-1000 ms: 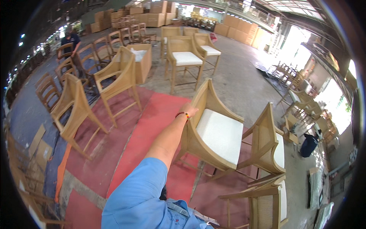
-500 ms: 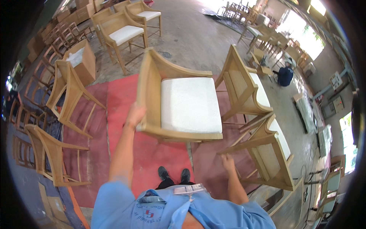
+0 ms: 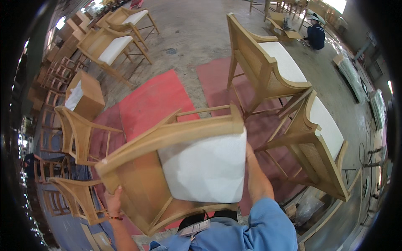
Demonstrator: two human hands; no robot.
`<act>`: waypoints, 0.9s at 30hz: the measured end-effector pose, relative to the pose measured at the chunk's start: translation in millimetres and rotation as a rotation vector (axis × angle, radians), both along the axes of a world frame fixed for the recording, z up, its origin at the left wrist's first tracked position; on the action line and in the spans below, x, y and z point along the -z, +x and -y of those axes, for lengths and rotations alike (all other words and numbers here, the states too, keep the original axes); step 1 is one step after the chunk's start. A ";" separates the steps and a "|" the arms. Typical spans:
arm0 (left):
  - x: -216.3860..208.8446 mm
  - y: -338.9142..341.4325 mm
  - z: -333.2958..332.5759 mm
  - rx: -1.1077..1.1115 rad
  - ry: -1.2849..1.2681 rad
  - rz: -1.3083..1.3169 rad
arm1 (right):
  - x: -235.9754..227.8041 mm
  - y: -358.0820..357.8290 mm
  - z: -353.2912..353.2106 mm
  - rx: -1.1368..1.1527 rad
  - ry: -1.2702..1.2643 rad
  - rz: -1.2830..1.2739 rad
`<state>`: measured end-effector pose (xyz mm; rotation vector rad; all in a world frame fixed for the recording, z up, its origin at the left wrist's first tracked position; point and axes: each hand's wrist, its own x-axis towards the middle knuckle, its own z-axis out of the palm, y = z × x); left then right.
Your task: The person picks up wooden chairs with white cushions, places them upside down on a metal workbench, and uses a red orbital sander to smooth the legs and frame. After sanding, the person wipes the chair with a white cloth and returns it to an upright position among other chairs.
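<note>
A light wooden armchair [image 3: 138, 175] with a white padded seat [image 3: 205, 167] is tipped over in front of me, close to my body. My left hand [image 3: 114, 201] is closed on the edge of its backrest, at the lower left. At the front edge of the seat, my right hand [image 3: 250, 154] grips the chair from the right; its fingers are mostly hidden behind the frame. A similar chair [image 3: 261, 62] stands beyond it on the right, and another chair [image 3: 310, 150] leans tilted nearer to me.
Two wooden chair frames [image 3: 79, 134] stand on the left. Red matting [image 3: 155, 104] covers part of the concrete floor. An open cardboard box [image 3: 86, 98] and white-seated chairs [image 3: 113, 50] are at the far left. A person [image 3: 315, 35] crouches at the far right beside a carton [image 3: 280, 27].
The armchair has tipped and come nearer to me, its underside legs turning away. My right hand has moved from beside the right-hand chair to the armchair's seat front. The view has shifted.
</note>
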<state>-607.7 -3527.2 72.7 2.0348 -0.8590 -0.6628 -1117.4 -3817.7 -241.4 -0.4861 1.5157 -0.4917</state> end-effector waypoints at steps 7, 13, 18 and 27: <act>14.2 48.4 -72.5 -0.034 -0.101 -0.365 | 24.5 52.6 -23.3 -0.065 -0.256 -0.013; 48.4 136.1 -137.7 -0.079 -0.260 -0.333 | -38.7 125.1 -91.0 -0.005 -0.380 -0.025; 14.0 191.9 -240.8 -0.057 -0.261 -0.288 | -141.4 173.9 -189.8 0.037 -0.313 0.019; -50.0 246.0 -317.7 -0.071 -0.223 -0.415 | -177.5 221.0 -292.2 0.028 -0.368 0.110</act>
